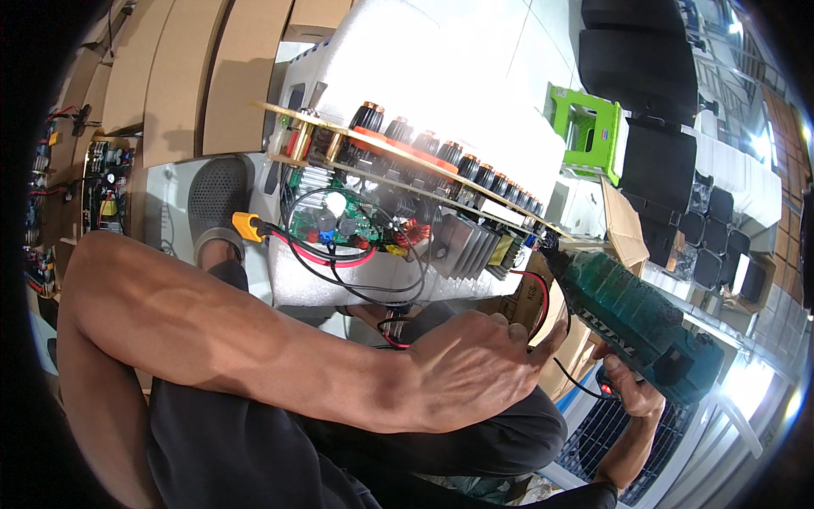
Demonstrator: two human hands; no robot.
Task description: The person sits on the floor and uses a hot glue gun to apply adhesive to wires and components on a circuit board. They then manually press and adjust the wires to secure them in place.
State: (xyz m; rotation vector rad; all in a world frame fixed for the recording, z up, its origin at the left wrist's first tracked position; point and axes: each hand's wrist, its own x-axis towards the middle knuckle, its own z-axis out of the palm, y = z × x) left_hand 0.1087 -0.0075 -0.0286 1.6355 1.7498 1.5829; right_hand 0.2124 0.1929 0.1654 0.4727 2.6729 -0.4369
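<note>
My right hand (632,386) is wrapped round the handle of a teal cordless power drill (636,310). The drill's dark tip meets the right end of an upright circuit-board assembly (373,204). That assembly carries a green board, grey heat sinks (471,250), brass standoffs and a row of black capacitors (454,153). My left hand (475,365) is in front of it, knuckles up and fingers curled. Red and black wires (543,297) run from the assembly to its fingers, whose undersides are hidden. A yellow connector (248,226) sticks out to the left on black and red leads.
White foam (398,68) supports the assembly. Cardboard boxes (182,76) and more circuit boards (106,191) are at the left. A lime-green step stool (585,131) stands behind at the right, near black cases (636,76). My shod foot (219,199) is by the foam.
</note>
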